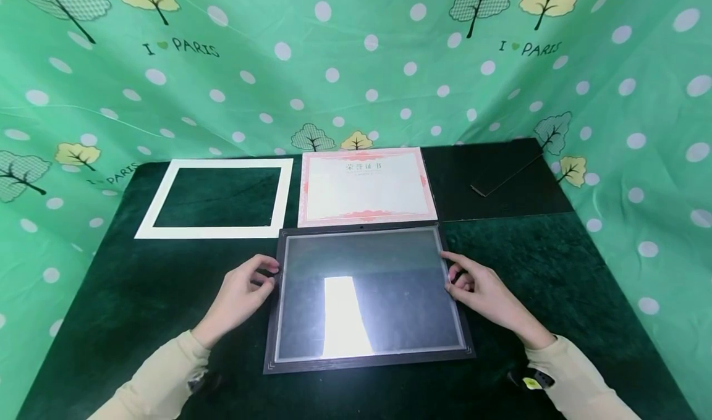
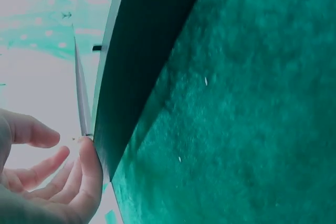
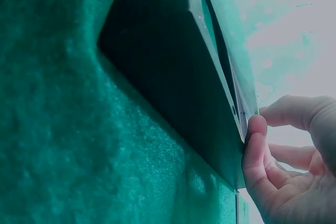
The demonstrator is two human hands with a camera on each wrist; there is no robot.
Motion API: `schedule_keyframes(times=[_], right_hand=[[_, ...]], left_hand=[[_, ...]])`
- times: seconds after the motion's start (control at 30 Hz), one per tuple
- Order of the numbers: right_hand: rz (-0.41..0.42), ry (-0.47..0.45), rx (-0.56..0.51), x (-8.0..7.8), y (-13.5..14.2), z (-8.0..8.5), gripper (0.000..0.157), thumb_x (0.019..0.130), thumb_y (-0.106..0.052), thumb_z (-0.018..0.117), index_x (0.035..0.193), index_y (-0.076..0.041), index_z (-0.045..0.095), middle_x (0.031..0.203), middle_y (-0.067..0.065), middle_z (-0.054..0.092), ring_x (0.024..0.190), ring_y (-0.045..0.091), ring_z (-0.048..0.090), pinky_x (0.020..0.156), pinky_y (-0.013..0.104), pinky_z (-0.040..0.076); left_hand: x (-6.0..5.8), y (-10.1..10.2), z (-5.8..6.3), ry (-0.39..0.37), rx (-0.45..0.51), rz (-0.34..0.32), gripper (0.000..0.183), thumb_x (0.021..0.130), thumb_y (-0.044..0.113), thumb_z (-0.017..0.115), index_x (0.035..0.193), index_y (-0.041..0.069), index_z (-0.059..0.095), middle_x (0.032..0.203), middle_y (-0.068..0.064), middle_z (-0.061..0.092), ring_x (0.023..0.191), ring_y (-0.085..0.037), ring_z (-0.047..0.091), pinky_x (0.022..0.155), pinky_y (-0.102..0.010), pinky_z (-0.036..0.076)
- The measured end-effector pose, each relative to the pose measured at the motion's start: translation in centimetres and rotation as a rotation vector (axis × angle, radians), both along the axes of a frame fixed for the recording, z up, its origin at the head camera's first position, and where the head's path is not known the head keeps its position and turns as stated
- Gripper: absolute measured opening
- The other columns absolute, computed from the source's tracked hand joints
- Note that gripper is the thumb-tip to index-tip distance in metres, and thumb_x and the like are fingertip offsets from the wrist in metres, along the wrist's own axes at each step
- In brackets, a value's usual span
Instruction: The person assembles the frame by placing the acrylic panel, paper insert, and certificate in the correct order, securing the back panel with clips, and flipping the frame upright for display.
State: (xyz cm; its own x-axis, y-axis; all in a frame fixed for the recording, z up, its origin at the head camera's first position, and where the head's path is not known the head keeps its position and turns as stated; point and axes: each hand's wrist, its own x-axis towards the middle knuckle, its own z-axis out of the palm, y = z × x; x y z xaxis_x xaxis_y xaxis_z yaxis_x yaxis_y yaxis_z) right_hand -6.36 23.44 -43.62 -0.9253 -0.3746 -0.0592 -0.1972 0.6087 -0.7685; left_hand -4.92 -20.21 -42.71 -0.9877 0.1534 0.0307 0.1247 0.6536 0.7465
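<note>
A black picture frame [image 1: 367,365] lies in front of the person, with a clear sheet [image 1: 400,309] over its opening, bright with a reflection. In the right wrist view the clear sheet [image 3: 239,51] stands slightly tilted off the frame [image 3: 173,82]. My right hand [image 1: 481,287] pinches the sheet's right edge between thumb and fingertips. On the other side, my left hand [image 1: 241,290] has its fingers bent loosely at the frame's left edge. One fingertip [image 2: 89,153] touches the edge in the left wrist view, with the thumb apart from it.
A white mat border [image 1: 208,232] lies at the back left. Behind the frame is a pink-edged certificate [image 1: 367,191]. At the back right lies a black backing board [image 1: 506,191] with a stand leg. A green patterned curtain [image 1: 356,55] hangs around the dark green table cloth [image 1: 534,253].
</note>
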Motion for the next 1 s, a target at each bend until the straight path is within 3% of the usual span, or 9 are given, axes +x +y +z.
schedule_keyframes(times=[0.17,0.37,0.7,1.0], right_hand=[[-0.001,0.003,0.026,-0.1,-0.1,0.0,0.054,0.088,0.001,0.066,0.138,0.002,0.046,0.093,0.003,0.055,0.066,0.008,0.056,0.058,0.026,0.048],[-0.007,0.003,0.059,-0.1,-0.4,0.1,0.057,0.088,-0.001,0.066,0.140,0.003,0.044,0.093,0.003,0.054,0.067,0.008,0.055,0.058,0.026,0.048],[-0.016,0.070,0.124,-0.4,0.1,0.3,0.054,0.086,-0.007,0.072,0.135,0.004,0.051,0.092,0.004,0.050,0.065,0.006,0.050,0.054,0.025,0.044],[-0.033,0.068,0.100,-0.7,0.4,0.0,0.054,0.086,-0.006,0.072,0.135,0.003,0.051,0.096,0.005,0.050,0.062,0.007,0.049,0.053,0.025,0.043]], left_hand=[[-0.5,-0.4,-0.4,-0.003,-0.015,-0.008,0.035,0.085,-0.006,0.064,0.119,-0.002,0.056,0.113,-0.020,0.058,0.084,-0.026,0.064,0.067,-0.035,0.056],[-0.7,-0.4,-0.8,-0.094,0.014,-0.039,0.051,0.086,0.000,0.067,0.132,-0.002,0.045,0.123,-0.026,0.053,0.091,-0.032,0.064,0.068,-0.038,0.056],[-1.7,0.7,-0.8,-0.125,0.014,-0.013,0.052,0.086,0.003,0.068,0.133,-0.002,0.046,0.124,-0.025,0.053,0.093,-0.034,0.063,0.069,-0.040,0.056],[-1.7,1.1,-0.9,-0.127,0.012,-0.011,0.051,0.085,0.002,0.068,0.132,-0.002,0.047,0.123,-0.025,0.055,0.090,-0.033,0.065,0.068,-0.040,0.057]])
